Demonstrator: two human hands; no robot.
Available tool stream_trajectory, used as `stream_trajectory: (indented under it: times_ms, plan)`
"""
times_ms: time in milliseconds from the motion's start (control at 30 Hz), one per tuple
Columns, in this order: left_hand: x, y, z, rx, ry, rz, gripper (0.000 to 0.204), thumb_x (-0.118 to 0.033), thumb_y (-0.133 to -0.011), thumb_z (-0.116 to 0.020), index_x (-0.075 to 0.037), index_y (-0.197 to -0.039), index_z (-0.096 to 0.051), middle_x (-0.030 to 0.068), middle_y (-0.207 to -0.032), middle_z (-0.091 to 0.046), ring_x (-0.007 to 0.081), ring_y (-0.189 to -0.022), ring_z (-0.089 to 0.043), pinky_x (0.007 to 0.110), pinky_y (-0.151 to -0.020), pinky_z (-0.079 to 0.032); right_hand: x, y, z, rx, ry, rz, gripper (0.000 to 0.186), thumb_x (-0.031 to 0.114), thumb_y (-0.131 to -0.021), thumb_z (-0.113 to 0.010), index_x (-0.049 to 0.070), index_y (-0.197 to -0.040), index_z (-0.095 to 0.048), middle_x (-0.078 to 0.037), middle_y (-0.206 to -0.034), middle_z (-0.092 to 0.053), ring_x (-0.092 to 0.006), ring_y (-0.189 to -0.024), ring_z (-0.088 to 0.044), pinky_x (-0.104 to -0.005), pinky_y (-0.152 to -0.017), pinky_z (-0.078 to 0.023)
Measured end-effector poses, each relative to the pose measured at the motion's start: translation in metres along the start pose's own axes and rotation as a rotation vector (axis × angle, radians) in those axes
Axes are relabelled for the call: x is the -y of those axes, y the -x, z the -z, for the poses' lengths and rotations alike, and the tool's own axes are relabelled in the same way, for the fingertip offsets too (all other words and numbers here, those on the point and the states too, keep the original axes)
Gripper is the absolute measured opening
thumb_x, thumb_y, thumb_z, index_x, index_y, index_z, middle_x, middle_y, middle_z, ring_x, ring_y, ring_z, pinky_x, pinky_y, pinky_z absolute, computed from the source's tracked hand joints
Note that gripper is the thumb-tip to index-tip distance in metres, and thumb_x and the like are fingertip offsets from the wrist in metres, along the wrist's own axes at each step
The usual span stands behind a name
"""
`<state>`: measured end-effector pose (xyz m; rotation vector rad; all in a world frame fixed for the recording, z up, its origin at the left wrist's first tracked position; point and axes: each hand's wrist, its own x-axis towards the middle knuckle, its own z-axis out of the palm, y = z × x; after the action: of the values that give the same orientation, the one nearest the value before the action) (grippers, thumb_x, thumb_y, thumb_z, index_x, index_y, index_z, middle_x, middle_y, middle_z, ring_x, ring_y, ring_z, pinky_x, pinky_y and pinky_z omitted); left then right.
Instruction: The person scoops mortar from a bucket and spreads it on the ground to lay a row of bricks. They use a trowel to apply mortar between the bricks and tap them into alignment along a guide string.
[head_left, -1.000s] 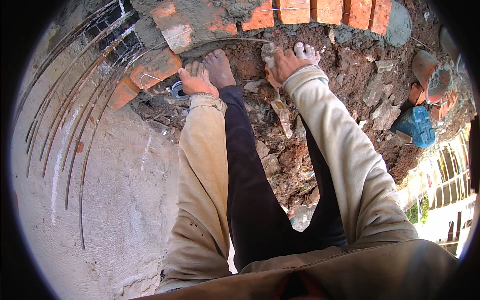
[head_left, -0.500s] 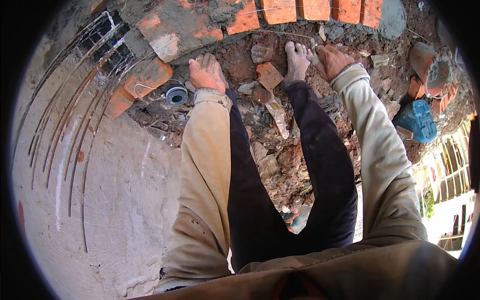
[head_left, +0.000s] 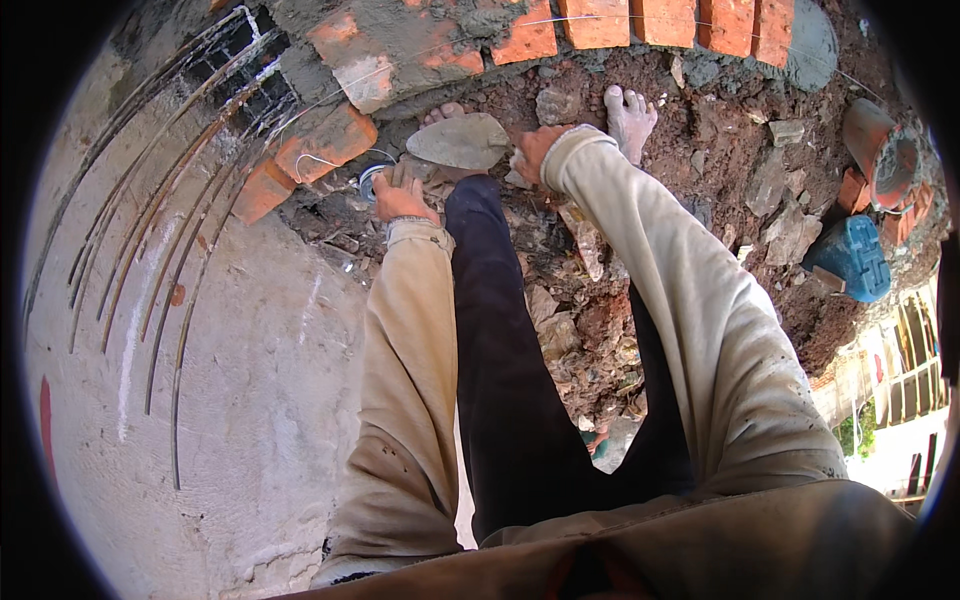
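In my right hand (head_left: 540, 154) is a trowel, its grey, mortar-smeared pointed blade (head_left: 458, 141) lying flat and reaching left above my left foot. The fingers are closed, and the handle is mostly hidden in the fist. My left hand (head_left: 402, 193) is closed over a small round grey spool (head_left: 370, 183), covering part of it. A white string runs by the spool and loops over a loose red brick (head_left: 325, 143) beside it. Above both hands curves a course of bricks (head_left: 595, 22) in wet grey mortar, with a thin line stretched along it.
Broken rubble and reddish soil (head_left: 720, 190) lie around my feet. Several bent steel bars (head_left: 190, 190) stick out over the concrete slab (head_left: 250, 380) at left. To the right are a clay-coloured pipe (head_left: 880, 150), a blue plastic container (head_left: 850, 258) and loose bricks.
My right hand has swung left, and the trowel blade now shows between my hands. My left hand has drawn down and closed on the spool, which has shifted. The view has moved slightly.
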<state>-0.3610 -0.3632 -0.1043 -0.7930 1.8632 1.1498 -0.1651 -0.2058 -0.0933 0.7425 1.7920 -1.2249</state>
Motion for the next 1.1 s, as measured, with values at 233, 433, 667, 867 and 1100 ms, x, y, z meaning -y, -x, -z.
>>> stream_trajectory:
  times_ms: [233,433,667,867,1100]
  plan:
    - [-0.004,0.0,0.01,0.065,-0.004,-0.003,0.064,-0.04,-0.098,-0.029,0.003,-0.145,-0.023,0.0225,-0.147,-0.031,0.034,-0.138,-0.031,0.047,-0.114,-0.022,0.008,-0.028,0.022,-0.113,-0.082,0.026,0.042,0.042,-0.088,-0.051,0.003,-0.099,-0.063,-0.025,-0.088,-0.066,-0.042,-0.09,-0.064,-0.0499,-0.083,-0.049]
    - [0.008,-0.001,0.01,0.129,0.064,0.027,0.067,-0.046,-0.097,-0.035,0.001,-0.145,-0.025,0.0193,-0.146,-0.034,0.0337,-0.136,-0.033,0.047,-0.113,-0.023,-0.005,0.0,0.035,-0.112,0.04,0.0,0.04,0.04,-0.089,-0.048,0.006,-0.107,-0.06,-0.023,-0.091,-0.067,-0.0413,-0.089,-0.064,-0.0502,-0.081,-0.051]
    - [0.0,0.003,-0.011,0.185,0.08,0.065,0.069,-0.049,-0.095,-0.04,0.001,-0.142,-0.032,0.0195,-0.144,-0.037,0.0347,-0.134,-0.036,0.048,-0.112,-0.024,-0.047,0.017,0.054,-0.098,0.272,-0.063,0.035,0.036,-0.09,-0.05,0.005,-0.104,-0.057,-0.024,-0.083,-0.065,-0.0411,-0.084,-0.064,-0.0482,-0.075,-0.052]
    - [-0.005,0.008,-0.037,0.267,0.08,0.067,0.069,-0.048,-0.096,-0.04,0.003,-0.142,-0.03,0.0217,-0.144,-0.036,0.0358,-0.133,-0.037,0.049,-0.112,-0.023,-0.051,0.027,0.06,-0.134,0.213,-0.067,0.035,0.036,-0.089,-0.05,0.006,-0.104,-0.059,-0.023,-0.086,-0.066,-0.0404,-0.086,-0.065,-0.0493,-0.077,-0.052]
    - [-0.017,0.023,-0.071,0.125,-0.471,-0.469,0.039,-0.024,-0.092,-0.052,0.005,-0.118,-0.059,0.0179,-0.112,-0.064,0.029,-0.104,-0.063,0.037,-0.091,-0.047,-0.078,0.08,0.05,-0.327,0.16,-0.021,0.042,0.04,-0.089,-0.049,0.004,-0.109,-0.057,-0.021,-0.094,-0.066,-0.0394,-0.086,-0.065,-0.0471,-0.077,-0.053]
